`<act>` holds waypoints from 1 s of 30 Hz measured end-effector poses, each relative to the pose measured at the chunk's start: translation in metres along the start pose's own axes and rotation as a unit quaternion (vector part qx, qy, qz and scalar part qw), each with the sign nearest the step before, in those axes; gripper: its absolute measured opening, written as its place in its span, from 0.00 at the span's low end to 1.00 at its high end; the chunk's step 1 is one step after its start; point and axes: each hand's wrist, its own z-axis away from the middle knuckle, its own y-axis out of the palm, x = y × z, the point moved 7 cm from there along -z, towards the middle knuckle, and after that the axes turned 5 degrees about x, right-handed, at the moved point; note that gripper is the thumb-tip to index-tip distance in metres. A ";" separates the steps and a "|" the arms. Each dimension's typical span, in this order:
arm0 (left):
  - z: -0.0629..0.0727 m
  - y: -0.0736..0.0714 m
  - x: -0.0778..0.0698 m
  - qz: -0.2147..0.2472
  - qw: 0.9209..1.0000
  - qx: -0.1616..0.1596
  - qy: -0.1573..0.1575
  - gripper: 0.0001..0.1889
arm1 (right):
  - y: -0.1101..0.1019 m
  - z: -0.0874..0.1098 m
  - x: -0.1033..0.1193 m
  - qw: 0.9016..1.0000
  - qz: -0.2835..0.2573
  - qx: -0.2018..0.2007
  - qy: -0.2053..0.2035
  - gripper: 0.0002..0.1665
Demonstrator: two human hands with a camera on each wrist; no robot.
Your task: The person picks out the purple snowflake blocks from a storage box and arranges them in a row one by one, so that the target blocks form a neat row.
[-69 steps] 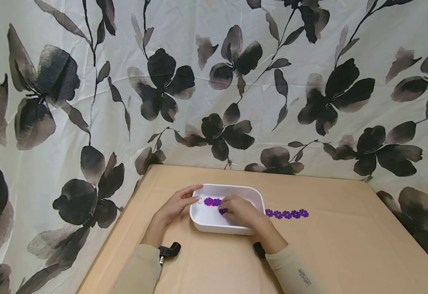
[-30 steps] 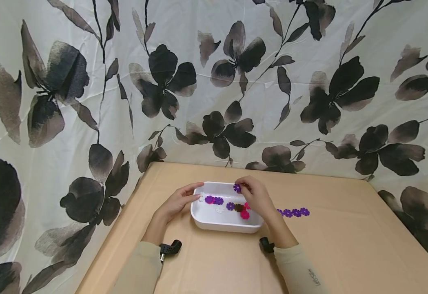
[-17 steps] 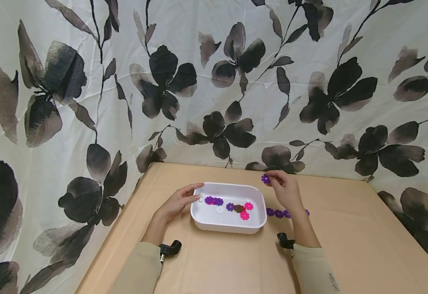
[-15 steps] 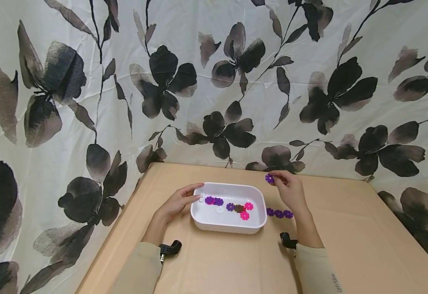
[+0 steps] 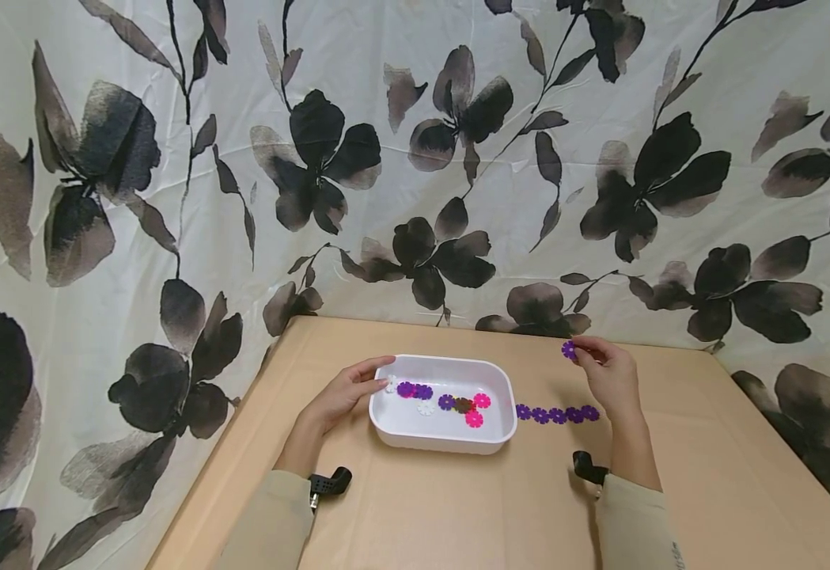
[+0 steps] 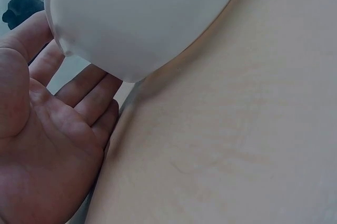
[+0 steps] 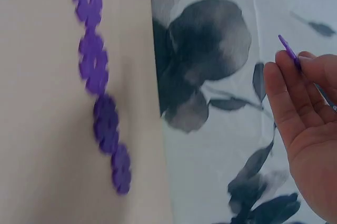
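My left hand (image 5: 339,398) holds the left end of a white plastic tray (image 5: 443,440), with its thumb at the rim. In the left wrist view, the fingers (image 6: 97,89) lie against the outside of the tray wall (image 6: 142,23). My right hand (image 5: 610,381) pinches a purple flower-shaped disc (image 5: 568,350) between thumb and fingers, raised above the table. The right wrist view shows that disc (image 7: 288,51) edge-on. Below the right hand, a row of linked-looking purple flower discs (image 5: 557,416) lies on the table, running right from the tray.
Inside the tray are purple discs (image 5: 415,390), a white disc (image 5: 426,408), a brown disc (image 5: 464,405) and pink discs (image 5: 474,419). The tan table (image 5: 415,507) ends at a floral curtain (image 5: 358,261) behind. Each wrist wears a black camera (image 5: 589,467).
My right hand has picked a purple disc out of the tray and carried it right, over the far end of the row. The left hand stays at the tray.
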 end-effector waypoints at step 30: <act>-0.001 0.000 -0.001 0.006 1.000 -0.002 -0.007 0.28 | -0.034 0.028 -0.084 0.960 0.101 0.196 0.170 0.15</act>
